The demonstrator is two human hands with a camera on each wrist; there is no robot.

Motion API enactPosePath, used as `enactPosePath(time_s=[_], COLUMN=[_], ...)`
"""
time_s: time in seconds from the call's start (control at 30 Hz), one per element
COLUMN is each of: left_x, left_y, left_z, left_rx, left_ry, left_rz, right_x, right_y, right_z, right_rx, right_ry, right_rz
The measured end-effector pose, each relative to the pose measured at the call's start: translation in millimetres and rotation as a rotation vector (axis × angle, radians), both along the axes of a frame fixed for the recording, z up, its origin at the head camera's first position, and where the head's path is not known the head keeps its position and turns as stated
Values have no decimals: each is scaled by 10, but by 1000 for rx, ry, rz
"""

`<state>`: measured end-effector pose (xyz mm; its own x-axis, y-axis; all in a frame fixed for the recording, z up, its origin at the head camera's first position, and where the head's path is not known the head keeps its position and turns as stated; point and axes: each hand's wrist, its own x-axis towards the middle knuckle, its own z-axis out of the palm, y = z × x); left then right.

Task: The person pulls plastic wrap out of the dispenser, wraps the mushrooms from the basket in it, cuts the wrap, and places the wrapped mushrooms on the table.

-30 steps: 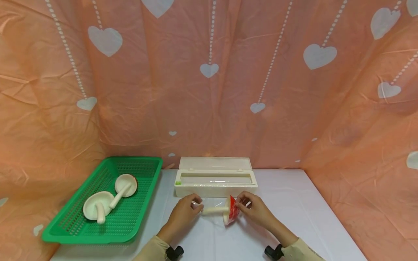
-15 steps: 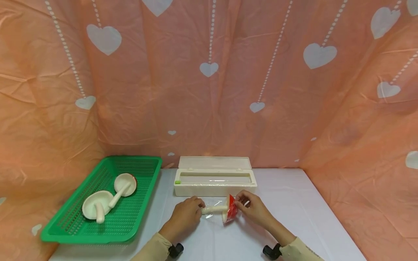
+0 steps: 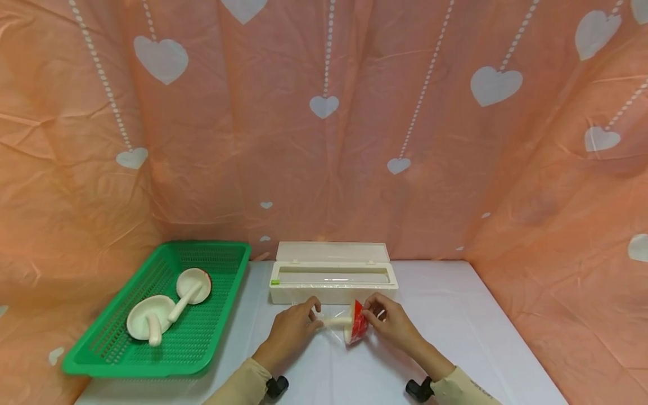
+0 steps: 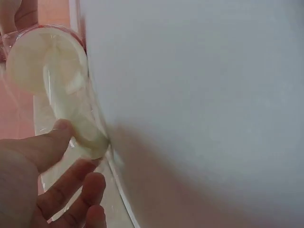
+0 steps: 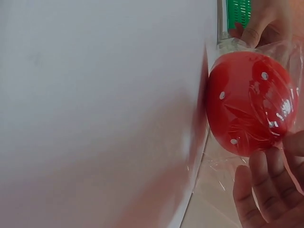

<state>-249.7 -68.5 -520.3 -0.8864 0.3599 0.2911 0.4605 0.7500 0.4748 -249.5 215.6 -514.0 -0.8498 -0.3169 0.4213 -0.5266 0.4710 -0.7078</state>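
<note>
A toy mushroom (image 3: 359,323) with a red, white-dotted cap lies on its side in clear cling film (image 3: 334,333), its pale stem pointing left. At the stem's end is my left hand (image 3: 291,332); in the left wrist view its thumb (image 4: 61,127) touches the wrapped stem (image 4: 59,95), while the fingers spread apart just below the tip. My right hand (image 3: 395,323) pinches with thumb and index finger at the crown of the cap. The right wrist view shows film creased over the red cap (image 5: 249,102), right at those fingertips (image 5: 259,159).
A cream cling film dispenser (image 3: 331,295) stands behind the hands with its lid raised. To the left, a green basket (image 3: 217,343) holds two more mushrooms, a larger one (image 3: 144,315) and a smaller one (image 3: 194,281). A white cloth (image 3: 455,315) covers the table, and an orange heart-printed curtain (image 3: 324,169) surrounds it.
My left hand first holds the film left of the stem, then folds over the stem's end, and now its index finger is lifted away from the thumb. My right hand keeps its place at the cap.
</note>
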Motion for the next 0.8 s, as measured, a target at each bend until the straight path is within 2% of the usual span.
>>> enactPosePath(time_s=[0.1,0.23,0.4,0.5,0.67,0.8], left_x=[-4,5,-11,-23,-29,-44], left_y=[0,6,25,41,56,51], left_z=[9,37,60,45,13,7], left_rx=[-8,-49,-104,-115,-133,-124], left_ry=[0,-43,-84,-66,-11,-18], left_rz=[-9,-22,-58,-51,-14,2], right_x=[-23,-39,-43,-48,-60,-74], right_y=[13,25,14,1,-1,20], right_z=[-6,-12,-22,-31,-45,-40], right_rx=[8,6,-12,-18,-14,14], right_ry=[18,47,170,224,245,258], right_rz=[4,5,2,28,78,98])
